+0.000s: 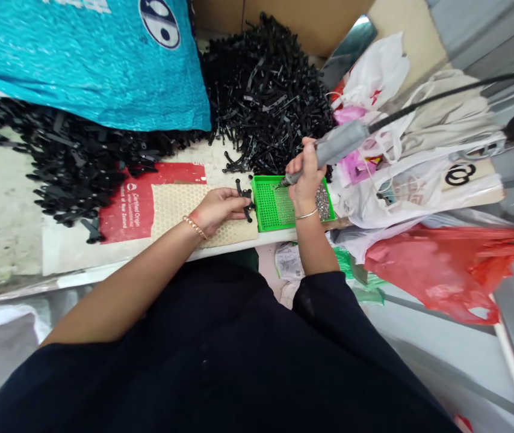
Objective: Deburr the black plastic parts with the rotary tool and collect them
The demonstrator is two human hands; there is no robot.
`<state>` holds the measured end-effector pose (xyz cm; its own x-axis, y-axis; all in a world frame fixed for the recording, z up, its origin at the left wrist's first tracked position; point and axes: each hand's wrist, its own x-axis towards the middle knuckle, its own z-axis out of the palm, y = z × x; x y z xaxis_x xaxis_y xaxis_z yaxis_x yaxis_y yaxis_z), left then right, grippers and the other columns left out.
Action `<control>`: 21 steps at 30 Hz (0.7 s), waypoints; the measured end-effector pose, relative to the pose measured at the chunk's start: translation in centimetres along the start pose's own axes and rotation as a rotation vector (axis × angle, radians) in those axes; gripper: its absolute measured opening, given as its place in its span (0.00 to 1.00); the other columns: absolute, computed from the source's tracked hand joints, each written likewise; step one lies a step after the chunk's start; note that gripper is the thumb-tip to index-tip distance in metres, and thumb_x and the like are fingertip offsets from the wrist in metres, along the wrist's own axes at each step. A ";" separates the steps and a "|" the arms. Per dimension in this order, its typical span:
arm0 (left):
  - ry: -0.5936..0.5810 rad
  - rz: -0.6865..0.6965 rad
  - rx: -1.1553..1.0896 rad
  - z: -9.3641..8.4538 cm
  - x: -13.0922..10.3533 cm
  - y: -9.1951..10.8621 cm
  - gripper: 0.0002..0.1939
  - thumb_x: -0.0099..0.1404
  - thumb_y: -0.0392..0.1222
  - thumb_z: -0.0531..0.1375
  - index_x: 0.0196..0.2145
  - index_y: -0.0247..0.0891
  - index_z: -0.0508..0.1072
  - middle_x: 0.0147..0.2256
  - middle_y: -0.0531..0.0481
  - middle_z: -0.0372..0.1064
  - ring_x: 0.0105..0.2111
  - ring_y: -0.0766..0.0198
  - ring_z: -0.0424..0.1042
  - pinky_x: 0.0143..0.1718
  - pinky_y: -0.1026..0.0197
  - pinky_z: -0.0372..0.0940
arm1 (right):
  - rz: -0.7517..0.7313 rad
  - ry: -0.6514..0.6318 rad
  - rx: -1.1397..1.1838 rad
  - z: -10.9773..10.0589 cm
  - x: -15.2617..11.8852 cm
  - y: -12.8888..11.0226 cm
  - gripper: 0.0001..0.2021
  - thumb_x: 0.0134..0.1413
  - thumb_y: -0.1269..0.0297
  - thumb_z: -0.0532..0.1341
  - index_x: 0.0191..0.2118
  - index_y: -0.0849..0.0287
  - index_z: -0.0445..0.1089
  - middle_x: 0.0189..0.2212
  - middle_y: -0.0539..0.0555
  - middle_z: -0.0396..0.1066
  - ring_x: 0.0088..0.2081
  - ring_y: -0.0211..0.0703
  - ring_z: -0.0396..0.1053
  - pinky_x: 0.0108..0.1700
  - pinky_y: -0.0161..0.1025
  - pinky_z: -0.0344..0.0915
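Covering most of the pale worktable (4,210), one huge heap of black plastic parts (266,90) runs from far left to centre under a single teal bag (89,60), with several white plastic bags (419,174) and one red bag (442,264) crowded at the right. Nearer sit one red-and-white carton sheet (135,207), one beige honeycomb mat (176,204) and one green perforated tray (275,204) (a patch of tiny silvery pieces lies at its right edge). The right hand (304,174) grips one grey corded driver (329,150) with its tip over the tray, while the left hand (216,207) pinches one small black part (244,195) just left of the tray.
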<state>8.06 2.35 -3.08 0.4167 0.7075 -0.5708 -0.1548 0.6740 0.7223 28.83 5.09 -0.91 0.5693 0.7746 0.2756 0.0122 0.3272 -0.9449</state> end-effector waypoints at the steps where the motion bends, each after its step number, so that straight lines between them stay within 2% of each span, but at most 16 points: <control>1: -0.008 0.005 0.000 -0.1 0.0 -0.1 0.10 0.61 0.25 0.73 0.31 0.32 0.76 0.31 0.47 0.79 0.30 0.66 0.80 0.40 0.63 0.79 | 0.025 -0.007 -0.011 0.1 0.2 0.6 0.22 0.58 0.38 0.66 0.45 0.51 0.69 0.20 0.39 0.48 0.19 0.33 0.53 0.24 0.35 0.57; 4: -0.017 0.014 -0.004 -0.1 0.0 -0.3 0.11 0.57 0.22 0.72 0.32 0.32 0.77 0.29 0.49 0.79 0.30 0.67 0.80 0.44 0.60 0.79 | 0.043 -0.022 -0.015 0.4 0.3 1.9 0.22 0.55 0.40 0.67 0.44 0.51 0.71 0.20 0.40 0.50 0.19 0.34 0.54 0.25 0.36 0.60; 9: -0.003 0.021 0.002 -0.1 0.2 -0.6 0.11 0.56 0.23 0.73 0.32 0.32 0.77 0.30 0.49 0.79 0.30 0.67 0.79 0.44 0.60 0.79 | 0.054 -0.082 -0.067 0.1 0.7 3.2 0.24 0.58 0.37 0.64 0.46 0.52 0.71 0.21 0.40 0.51 0.20 0.33 0.57 0.26 0.35 0.62; 16: -0.011 0.014 -0.004 -0.2 0.1 -0.6 0.10 0.56 0.23 0.72 0.33 0.31 0.78 0.30 0.49 0.79 0.30 0.68 0.79 0.40 0.64 0.78 | 0.080 -0.106 -0.017 -0.1 0.6 3.3 0.19 0.58 0.43 0.66 0.45 0.51 0.72 0.22 0.41 0.57 0.20 0.33 0.58 0.26 0.36 0.64; 21: 0.001 0.013 -0.007 -0.1 -0.1 -0.4 0.10 0.57 0.22 0.71 0.34 0.31 0.78 0.30 0.49 0.79 0.30 0.68 0.79 0.40 0.64 0.78 | 0.107 -0.103 -0.013 -0.3 0.7 3.6 0.20 0.57 0.41 0.68 0.45 0.50 0.71 0.20 0.40 0.55 0.21 0.34 0.58 0.27 0.37 0.64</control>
<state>8.04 2.06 -3.35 0.4135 0.7162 -0.5622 -0.1667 0.6666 0.7265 29.51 6.59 -4.15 0.4805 0.8563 0.1893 -0.0333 0.2335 -0.9718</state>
